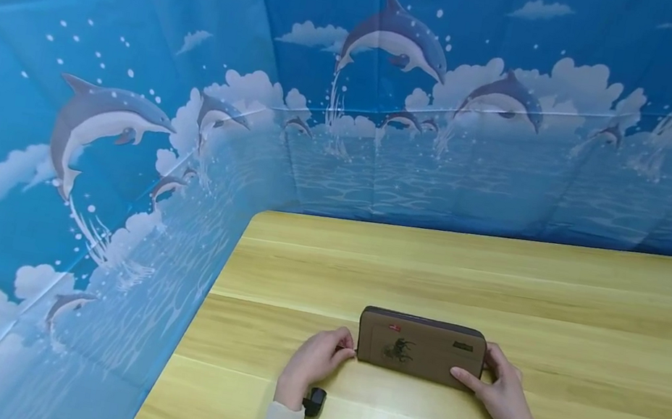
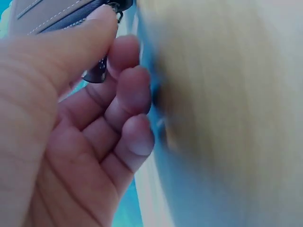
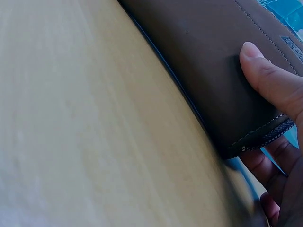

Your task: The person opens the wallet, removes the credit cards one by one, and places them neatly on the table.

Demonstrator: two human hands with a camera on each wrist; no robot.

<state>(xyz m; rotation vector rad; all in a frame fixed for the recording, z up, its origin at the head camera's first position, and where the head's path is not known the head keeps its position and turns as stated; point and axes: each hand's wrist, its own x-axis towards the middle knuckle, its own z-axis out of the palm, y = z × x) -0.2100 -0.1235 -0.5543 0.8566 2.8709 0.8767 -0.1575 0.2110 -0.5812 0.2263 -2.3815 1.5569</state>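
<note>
A brown zip-around wallet point(image 1: 425, 355) with a dark horse-and-rider print stands on its long side on the wooden table. At its left end, my left hand point(image 1: 315, 359) pinches the zipper pull point(image 2: 97, 72) between thumb and index finger, the other fingers bent below. The right hand point(image 1: 501, 395) grips the wallet's right end, thumb on the front face and fingers behind. In the right wrist view, the zipper point(image 3: 272, 135) runs along that end, below the thumb. The fingers behind the wallet are partly hidden.
The pale wood table point(image 1: 463, 281) extends beyond and to both sides of the wallet. A blue curtain point(image 1: 341, 174) printed with dolphins and clouds borders its far and left sides. Black wrist mounts point(image 1: 313, 402) sit on both wrists.
</note>
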